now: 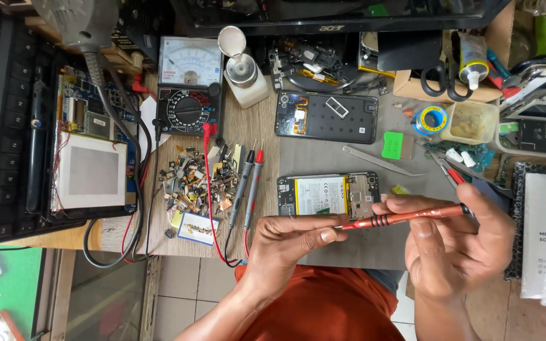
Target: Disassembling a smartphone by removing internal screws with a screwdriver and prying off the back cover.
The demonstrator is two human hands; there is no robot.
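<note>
Two hands meet at lower centre: the right hand (453, 243) grips a slim red metal screwdriver (406, 218), the left hand (292, 243) pinches its tip, below an opened phone (328, 194).

A crowded repair bench (323, 158), grey mat over wood, parts everywhere.

Centre frame, an opened phone (328, 194) lies flat on the mat, and above it a second phone body (327, 116), dark, its back off. To the left — a heap of small loose parts (194, 180) with two probe leads (248, 186) beside it. Upper left sits an analogue multimeter (189, 85), next to it a white dispenser bottle (246, 74). Far left, an open tablet (93, 158), wires showing. Right of centre — tweezers (380, 161), a green sticky note (392, 145), a tape roll (431, 119).
</note>
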